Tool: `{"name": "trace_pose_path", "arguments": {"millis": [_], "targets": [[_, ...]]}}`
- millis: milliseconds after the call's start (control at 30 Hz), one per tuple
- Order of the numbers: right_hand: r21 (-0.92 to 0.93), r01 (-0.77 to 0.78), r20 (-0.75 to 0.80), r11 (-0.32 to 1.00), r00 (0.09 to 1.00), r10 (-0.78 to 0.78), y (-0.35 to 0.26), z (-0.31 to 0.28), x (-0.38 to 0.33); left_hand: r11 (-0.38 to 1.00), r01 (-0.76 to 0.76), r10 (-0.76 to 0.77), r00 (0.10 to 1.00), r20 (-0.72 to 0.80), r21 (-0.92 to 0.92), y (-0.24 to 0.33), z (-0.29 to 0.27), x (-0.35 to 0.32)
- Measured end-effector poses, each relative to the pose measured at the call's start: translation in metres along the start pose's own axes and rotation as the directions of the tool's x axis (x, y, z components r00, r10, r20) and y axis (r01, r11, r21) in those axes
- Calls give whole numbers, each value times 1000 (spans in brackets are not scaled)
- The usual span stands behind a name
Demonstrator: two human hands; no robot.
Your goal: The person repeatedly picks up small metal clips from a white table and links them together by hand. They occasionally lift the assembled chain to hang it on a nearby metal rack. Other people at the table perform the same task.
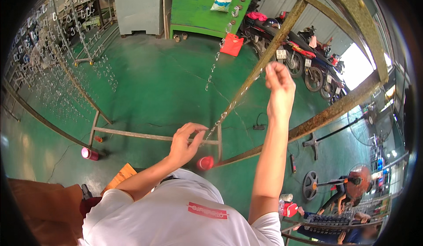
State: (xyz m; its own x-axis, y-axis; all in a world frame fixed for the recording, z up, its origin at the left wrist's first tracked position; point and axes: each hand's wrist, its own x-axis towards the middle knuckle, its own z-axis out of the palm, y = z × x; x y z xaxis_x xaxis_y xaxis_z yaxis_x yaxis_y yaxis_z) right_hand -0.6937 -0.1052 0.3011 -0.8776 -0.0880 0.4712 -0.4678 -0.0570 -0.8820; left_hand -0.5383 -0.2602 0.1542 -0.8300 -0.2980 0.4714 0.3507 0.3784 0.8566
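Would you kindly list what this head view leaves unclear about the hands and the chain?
- Right hand: the closed fingers hide what they pinch.
- Chain: links too small and blurred to tell their shape.
- Left hand: its grip on the chain is hidden by the fingers.

The person wears a white short-sleeved cotton T-shirt [176,215] with a small red rectangular printed patch [208,210] on the chest. Both forearms are bare below the sleeves, with no gloves, watch or rings visible on the hands.

Thin metal chain [229,107], taut, slanting between hands.
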Motion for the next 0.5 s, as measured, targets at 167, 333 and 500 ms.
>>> {"name": "trace_pose_path", "arguments": {"millis": [167, 333, 500], "targets": [[28, 63, 116, 998, 991, -66, -12, 14, 72, 993, 81, -68, 987, -147, 87, -3, -10, -19], [66, 66, 161, 996, 984, -75, -28, 22, 139, 975, 210, -181, 941, -285, 71, -6, -14, -39], [98, 80, 178, 992, 979, -96, -38, 33, 189, 955, 287, -239, 896, -375, 77, -10, -15, -48]]}}
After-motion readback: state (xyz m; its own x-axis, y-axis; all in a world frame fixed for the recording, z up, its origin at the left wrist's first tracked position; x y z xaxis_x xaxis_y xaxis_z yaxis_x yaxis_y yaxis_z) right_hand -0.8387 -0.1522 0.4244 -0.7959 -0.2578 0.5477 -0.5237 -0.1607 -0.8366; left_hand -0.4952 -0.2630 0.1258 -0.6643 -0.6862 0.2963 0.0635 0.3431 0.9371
